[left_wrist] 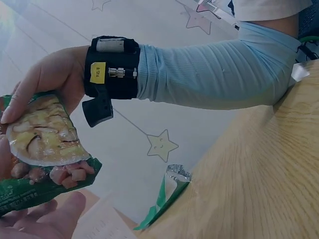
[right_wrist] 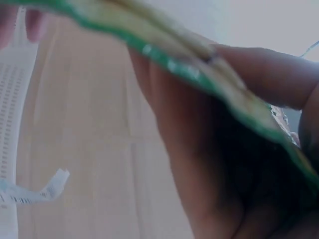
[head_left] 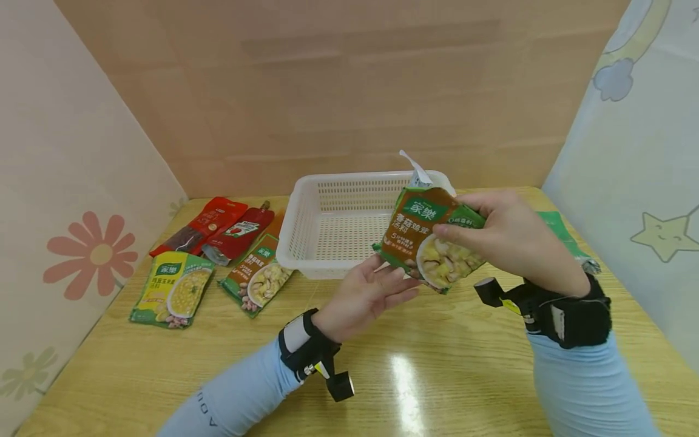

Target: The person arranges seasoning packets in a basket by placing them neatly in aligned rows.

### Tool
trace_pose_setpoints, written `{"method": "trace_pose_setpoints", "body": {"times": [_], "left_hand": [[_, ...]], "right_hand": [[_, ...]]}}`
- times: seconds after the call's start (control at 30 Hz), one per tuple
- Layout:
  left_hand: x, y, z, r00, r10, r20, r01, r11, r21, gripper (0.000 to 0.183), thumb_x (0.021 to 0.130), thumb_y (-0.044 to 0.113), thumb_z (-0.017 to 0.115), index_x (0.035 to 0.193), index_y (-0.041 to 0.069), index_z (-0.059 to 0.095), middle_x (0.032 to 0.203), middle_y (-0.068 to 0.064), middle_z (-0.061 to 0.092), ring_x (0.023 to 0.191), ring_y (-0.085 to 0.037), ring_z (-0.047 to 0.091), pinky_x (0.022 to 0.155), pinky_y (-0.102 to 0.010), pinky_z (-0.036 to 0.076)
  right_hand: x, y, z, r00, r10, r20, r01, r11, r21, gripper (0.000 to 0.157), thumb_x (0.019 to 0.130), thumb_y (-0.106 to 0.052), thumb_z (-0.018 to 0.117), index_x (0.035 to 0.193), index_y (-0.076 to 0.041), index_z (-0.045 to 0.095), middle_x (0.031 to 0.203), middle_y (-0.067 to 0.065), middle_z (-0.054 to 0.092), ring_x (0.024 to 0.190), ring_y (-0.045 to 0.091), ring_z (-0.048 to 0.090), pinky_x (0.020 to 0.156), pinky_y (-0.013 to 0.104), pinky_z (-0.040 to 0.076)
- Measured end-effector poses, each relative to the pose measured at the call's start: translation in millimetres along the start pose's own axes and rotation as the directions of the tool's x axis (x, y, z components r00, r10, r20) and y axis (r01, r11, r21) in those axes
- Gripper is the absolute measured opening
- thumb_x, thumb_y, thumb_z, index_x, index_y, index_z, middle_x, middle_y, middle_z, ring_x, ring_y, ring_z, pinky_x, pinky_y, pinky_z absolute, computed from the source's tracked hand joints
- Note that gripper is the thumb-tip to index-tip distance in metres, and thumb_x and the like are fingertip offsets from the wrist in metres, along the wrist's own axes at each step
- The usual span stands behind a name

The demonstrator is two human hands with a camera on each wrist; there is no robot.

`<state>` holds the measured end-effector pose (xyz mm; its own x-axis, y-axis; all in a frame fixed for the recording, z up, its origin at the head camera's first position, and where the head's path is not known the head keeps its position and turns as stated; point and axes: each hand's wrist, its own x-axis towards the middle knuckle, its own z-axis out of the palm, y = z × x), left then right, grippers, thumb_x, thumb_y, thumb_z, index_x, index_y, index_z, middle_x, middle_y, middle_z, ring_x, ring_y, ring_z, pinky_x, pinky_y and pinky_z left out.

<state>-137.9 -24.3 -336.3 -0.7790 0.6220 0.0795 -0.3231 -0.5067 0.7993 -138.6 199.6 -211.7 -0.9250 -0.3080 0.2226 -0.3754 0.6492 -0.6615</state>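
Observation:
My right hand (head_left: 508, 237) pinches a brown-and-green soup mix packet (head_left: 409, 240), thumb on its front, in front of the basket's right side. A bowl of creamy soup is printed on the packet. Palm up, my left hand (head_left: 363, 297) reaches to its lower left edge with fingers extended; the head view does not settle whether they touch it. In the left wrist view the packet (left_wrist: 45, 134) hangs tilted above the left fingers (left_wrist: 65, 214). The right wrist view shows its thin green edge (right_wrist: 174, 64) between the right thumb and fingers, blurred.
A white perforated basket (head_left: 322, 265) stands at the back; a white strip (head_left: 416, 164) sticks up at its right rear. Left lie another brown-green packet (head_left: 256, 273), a yellow soup packet (head_left: 169, 288), a red bag (head_left: 204, 224) and a red spouted pouch (head_left: 240, 233). A green packet (head_left: 565, 237) lies right.

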Motion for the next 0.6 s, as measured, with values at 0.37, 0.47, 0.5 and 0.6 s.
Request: {"method": "trace_pose_setpoints", "body": {"times": [0.37,0.47,0.5,0.6], "left_hand": [[2.0,-11.3,-0.9,0.994,0.077,-0.083,-0.077,0.997,0.006,0.038,0.100,-0.005,0.052,0.137,0.001,0.047,0.127,-0.012,0.056,0.111,-0.024,0.064,0.102,-0.039,0.046],[2.4,-13.3,-0.2,0.986,0.119,-0.120,-0.114,0.992,0.048,0.039,0.098,-0.006,0.055,0.136,0.002,0.048,0.127,-0.012,0.056,0.113,-0.024,0.062,0.102,-0.041,0.046],[2.6,-13.8,-0.2,0.982,0.137,-0.130,-0.129,0.989,0.066,0.040,0.097,-0.006,0.056,0.136,0.002,0.049,0.128,-0.012,0.056,0.113,-0.024,0.062,0.102,-0.041,0.046],[2.3,-13.8,-1.1,0.970,0.187,-0.156,-0.170,0.979,0.114,0.042,0.096,-0.006,0.058,0.136,0.002,0.049,0.129,-0.013,0.055,0.115,-0.024,0.060,0.102,-0.042,0.047]], "right_hand": [[0.9,-4.7,6.3,0.987,-0.123,0.100,0.130,0.989,-0.066,0.042,0.088,-0.031,0.076,0.125,-0.013,0.067,0.110,0.005,0.071,0.088,0.015,0.067,0.069,0.028,0.054],[4.5,-8.1,1.0,0.979,-0.159,0.126,0.171,0.981,-0.093,0.048,0.087,-0.030,0.078,0.129,-0.012,0.064,0.111,0.008,0.071,0.091,0.017,0.070,0.069,0.028,0.055],[7.1,-11.2,-0.6,0.974,-0.183,0.134,0.198,0.974,-0.108,0.048,0.086,-0.030,0.079,0.128,-0.012,0.065,0.109,0.007,0.072,0.089,0.016,0.070,0.068,0.028,0.055],[19.4,-25.7,-2.6,0.950,-0.233,0.207,0.272,0.945,-0.181,0.045,0.085,-0.032,0.080,0.124,-0.014,0.068,0.103,0.001,0.073,0.084,0.010,0.068,0.067,0.030,0.054]]}}
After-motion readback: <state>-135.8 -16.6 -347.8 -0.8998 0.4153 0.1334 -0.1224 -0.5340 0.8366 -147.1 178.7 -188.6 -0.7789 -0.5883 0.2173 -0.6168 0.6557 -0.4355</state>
